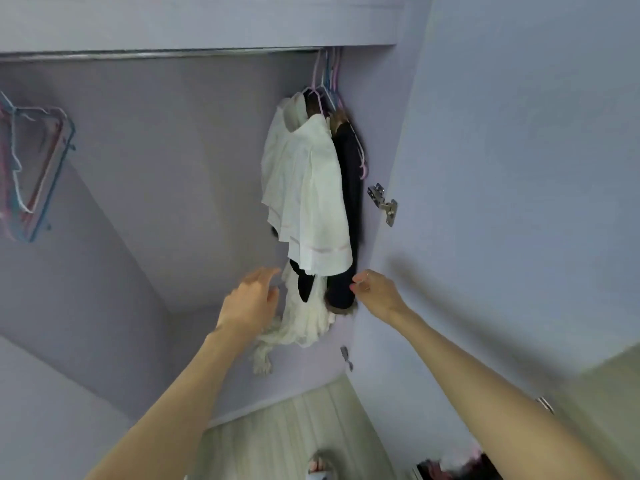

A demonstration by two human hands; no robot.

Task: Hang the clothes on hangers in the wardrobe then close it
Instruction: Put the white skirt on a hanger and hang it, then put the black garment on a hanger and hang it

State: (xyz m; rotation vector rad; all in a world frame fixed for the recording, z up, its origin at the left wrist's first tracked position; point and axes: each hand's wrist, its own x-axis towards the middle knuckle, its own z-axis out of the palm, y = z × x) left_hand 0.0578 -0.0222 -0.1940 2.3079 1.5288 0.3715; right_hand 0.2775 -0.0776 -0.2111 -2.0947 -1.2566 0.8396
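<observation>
Inside the open lilac wardrobe [145, 174], a white shirt [308, 188] and a dark garment [349, 188] hang on pastel hangers [327, 84] at the right end of the metal rail [156, 55]. A white fringed cloth [304, 323] hangs below them. My left hand [251, 303] reaches up with relaxed fingers just left of the white cloth, holding nothing. My right hand [375, 292] is at the lower end of the dark garment with its fingers bent; whether it pinches the cloth is unclear.
Several empty pastel hangers [31, 174] hang at the left end of the wardrobe. The open right door [519, 168] stands close to my right arm, with a metal hinge [384, 202] on its inner edge. Pale floor [287, 427] and dark clothes [450, 469] lie below.
</observation>
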